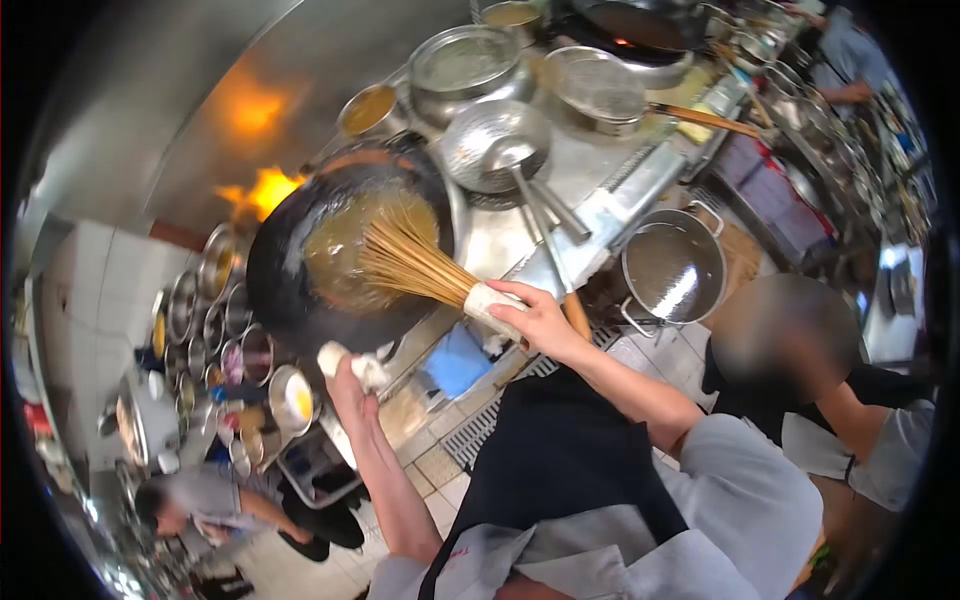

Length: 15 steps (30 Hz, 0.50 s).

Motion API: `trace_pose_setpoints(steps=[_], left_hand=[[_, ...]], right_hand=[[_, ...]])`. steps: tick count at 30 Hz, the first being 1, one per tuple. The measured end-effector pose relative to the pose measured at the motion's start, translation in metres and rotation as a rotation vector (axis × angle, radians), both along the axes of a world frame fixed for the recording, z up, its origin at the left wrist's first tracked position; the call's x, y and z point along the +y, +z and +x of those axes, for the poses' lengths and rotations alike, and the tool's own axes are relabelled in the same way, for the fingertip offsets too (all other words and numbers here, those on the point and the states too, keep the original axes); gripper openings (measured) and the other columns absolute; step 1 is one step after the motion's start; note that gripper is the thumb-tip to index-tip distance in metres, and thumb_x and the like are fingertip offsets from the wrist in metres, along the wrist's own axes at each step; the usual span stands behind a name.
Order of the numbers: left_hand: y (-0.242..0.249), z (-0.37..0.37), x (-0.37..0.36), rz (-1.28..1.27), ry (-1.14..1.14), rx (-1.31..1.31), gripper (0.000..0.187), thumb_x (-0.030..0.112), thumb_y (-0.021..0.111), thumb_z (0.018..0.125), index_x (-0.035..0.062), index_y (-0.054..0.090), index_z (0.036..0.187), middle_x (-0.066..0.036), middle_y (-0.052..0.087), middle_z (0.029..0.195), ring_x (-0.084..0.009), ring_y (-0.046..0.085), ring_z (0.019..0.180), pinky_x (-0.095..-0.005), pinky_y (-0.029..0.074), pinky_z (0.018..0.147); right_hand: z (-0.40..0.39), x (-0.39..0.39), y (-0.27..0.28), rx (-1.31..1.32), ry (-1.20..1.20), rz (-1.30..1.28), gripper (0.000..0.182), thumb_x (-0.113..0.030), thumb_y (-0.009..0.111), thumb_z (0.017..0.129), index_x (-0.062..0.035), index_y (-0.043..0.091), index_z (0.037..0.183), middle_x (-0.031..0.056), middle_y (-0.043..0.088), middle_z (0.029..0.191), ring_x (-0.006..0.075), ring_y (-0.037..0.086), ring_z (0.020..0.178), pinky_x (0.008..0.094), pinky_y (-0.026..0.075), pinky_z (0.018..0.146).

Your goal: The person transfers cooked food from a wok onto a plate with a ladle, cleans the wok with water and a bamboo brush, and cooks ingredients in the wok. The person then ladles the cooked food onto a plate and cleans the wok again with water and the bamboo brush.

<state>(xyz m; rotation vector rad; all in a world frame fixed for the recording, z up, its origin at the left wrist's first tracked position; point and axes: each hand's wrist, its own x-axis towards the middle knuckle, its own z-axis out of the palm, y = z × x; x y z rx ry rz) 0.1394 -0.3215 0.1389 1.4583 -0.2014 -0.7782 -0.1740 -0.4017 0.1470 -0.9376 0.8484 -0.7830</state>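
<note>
My right hand [535, 318] is closed round the pale wrapped handle of a bamboo brush [420, 262]. The brush's splayed bristles reach into the cloudy yellowish liquid [340, 255] in a large black wok [280, 285]. My left hand [350, 385] grips a whitish cloth [362, 368] at the wok's near edge; what lies beneath the cloth is hidden. Flames [268, 190] rise behind the wok's far left rim.
Right of the wok lie a perforated strainer [495, 145] and a ladle. A lidded pot [465, 65] stands behind them. A big steel pot [673, 265] sits at right, beside a co-worker [885, 440]. Bowls of ingredients line the left; another person [220, 500] bends there.
</note>
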Motion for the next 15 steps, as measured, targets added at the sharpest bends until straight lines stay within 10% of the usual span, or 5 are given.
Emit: trace_pose_setpoints(steps=[8, 15], left_hand=[[0.081, -0.023, -0.034, -0.036, -0.096, -0.599, 0.038, 0.003, 0.061, 0.074, -0.0036, 0.047, 0.109, -0.010, 0.057, 0.094, -0.0156, 0.055, 0.080, -0.0290, 0.047, 0.073], [0.014, -0.092, 0.032, 0.083, 0.002, -0.851, 0.069, 0.002, 0.060, 0.077, -0.0083, 0.028, 0.138, -0.021, 0.048, 0.122, -0.0263, 0.053, 0.109, -0.0369, 0.043, 0.097]], right_hand=[[0.063, 0.007, -0.032, 0.159, 0.060, -0.576, 0.050, -0.021, 0.070, 0.085, -0.0067, 0.056, 0.131, 0.0057, 0.066, 0.091, 0.0068, 0.055, 0.056, 0.0217, 0.044, 0.046], [0.112, -0.071, 0.021, -0.076, -0.112, -0.085, 0.045, -0.024, 0.070, 0.085, -0.0078, 0.060, 0.126, 0.0053, 0.063, 0.067, 0.0086, 0.050, 0.041, 0.0229, 0.041, 0.040]])
